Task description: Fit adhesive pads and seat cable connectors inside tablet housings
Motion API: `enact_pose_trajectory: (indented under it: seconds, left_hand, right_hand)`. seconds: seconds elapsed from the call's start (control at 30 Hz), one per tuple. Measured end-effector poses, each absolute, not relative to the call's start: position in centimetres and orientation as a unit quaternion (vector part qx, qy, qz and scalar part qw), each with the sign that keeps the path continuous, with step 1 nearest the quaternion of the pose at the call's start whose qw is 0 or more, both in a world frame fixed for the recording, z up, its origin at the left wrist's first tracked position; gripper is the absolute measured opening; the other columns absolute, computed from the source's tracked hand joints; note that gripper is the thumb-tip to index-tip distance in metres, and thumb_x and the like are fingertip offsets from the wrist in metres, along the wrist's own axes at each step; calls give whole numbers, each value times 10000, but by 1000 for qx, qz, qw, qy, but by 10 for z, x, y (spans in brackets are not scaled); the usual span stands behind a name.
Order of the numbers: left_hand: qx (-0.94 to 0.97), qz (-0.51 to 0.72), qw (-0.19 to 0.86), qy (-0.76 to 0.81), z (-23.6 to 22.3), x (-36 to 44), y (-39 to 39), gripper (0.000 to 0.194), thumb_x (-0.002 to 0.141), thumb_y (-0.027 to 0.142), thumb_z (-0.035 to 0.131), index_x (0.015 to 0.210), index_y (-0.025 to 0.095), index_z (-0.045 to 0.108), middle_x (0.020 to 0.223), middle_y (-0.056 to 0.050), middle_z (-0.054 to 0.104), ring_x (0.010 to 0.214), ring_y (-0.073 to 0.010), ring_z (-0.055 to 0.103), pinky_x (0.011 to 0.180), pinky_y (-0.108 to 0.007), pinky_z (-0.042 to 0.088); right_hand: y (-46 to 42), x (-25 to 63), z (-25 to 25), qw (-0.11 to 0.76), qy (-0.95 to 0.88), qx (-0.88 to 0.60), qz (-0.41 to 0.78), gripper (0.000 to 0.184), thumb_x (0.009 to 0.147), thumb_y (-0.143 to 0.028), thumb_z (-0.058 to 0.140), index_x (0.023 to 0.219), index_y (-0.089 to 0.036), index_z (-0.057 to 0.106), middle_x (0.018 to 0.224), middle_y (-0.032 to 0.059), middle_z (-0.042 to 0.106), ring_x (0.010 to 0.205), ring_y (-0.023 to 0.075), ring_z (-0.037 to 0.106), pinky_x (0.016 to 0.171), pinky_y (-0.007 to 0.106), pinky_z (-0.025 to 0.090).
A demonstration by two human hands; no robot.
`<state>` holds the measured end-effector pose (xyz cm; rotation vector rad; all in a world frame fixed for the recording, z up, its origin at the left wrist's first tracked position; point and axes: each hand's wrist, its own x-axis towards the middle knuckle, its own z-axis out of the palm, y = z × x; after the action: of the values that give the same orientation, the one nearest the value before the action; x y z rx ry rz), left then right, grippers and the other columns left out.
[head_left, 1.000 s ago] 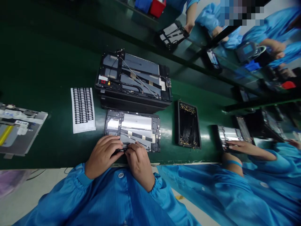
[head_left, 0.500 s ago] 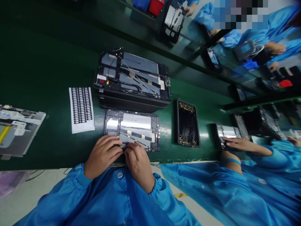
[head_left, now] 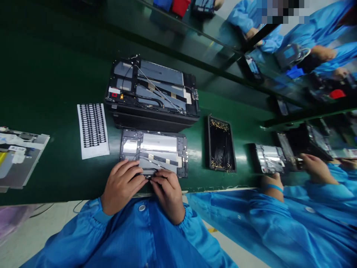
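Note:
An opened tablet (head_left: 159, 143) lies flat on the green bench before me, its silvery battery cells and dark ribbon cables exposed. My left hand (head_left: 122, 184) rests over its near left corner, fingers together and thumb at the near edge. Just to the right, my right hand (head_left: 169, 191) pinches at the same edge with bent fingers. The two thumbs almost meet by a black strip along that edge. Whatever is between the right fingertips is too small to make out. Right behind the tablet stands a stack of similar opened tablets (head_left: 156, 121).
A white sheet of black stickers (head_left: 95, 149) lies to the left, beyond it a metal-backed screen part (head_left: 30, 163). A black tray (head_left: 220, 145) of thin cables with gold ends is at right. A co-worker's hand (head_left: 316, 167) is near another opened tablet (head_left: 269, 158). A raised shelf crosses behind.
My right fingers have spread slightly, showing more of the tablet's near edge; my left hand stays there. The co-worker's hand at right has lifted off their tablet. The view has shifted slightly.

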<state>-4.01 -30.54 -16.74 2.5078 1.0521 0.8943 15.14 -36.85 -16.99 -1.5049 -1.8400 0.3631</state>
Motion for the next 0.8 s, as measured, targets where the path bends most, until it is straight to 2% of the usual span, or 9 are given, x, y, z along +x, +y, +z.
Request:
enact_pose_trajectory:
  seconds: [0.13, 0.3, 0.57, 0.8]
  left_hand:
    - [869, 321, 139, 350, -170, -39, -304, 48, 940, 206, 659, 899, 212, 684, 973, -13, 751, 1104, -226, 680, 1031, -441, 486]
    - [864, 324, 151, 355, -171, -40, -302, 61, 930, 195, 662, 889, 230, 691, 971, -3, 749, 1102, -216, 683, 1036, -432, 493]
    - [867, 304, 159, 361, -173, -38, -302, 60, 943, 205, 644, 899, 221, 682, 976, -16, 736, 1112, -227, 661, 989, -418, 499]
    - [863, 303, 176, 364, -175, -41, -302, 69, 949, 214, 635, 911, 229, 690, 982, -13, 731, 1118, -226, 650, 989, -417, 494]
  right_hand:
    - [-365, 149, -169, 341, -720, -590, 133, 133, 971, -145, 611, 1068, -224, 657, 1009, 67, 661, 981, 204, 630, 834, 376, 543]
    - [-367, 148, -170, 318, -723, -596, 147, 151, 967, -120, 590, 1070, -217, 646, 1043, 72, 666, 1013, 209, 617, 863, 376, 517]
    - [-366, 146, -169, 328, -720, -595, 142, 156, 964, -112, 590, 1068, -217, 640, 1030, 73, 667, 1002, 209, 625, 856, 385, 537]
    - [-370, 159, -178, 305, -791, -523, 81, 481, 930, -96, 623, 1388, -230, 570, 1152, 124, 682, 1146, 255, 642, 953, 469, 586]
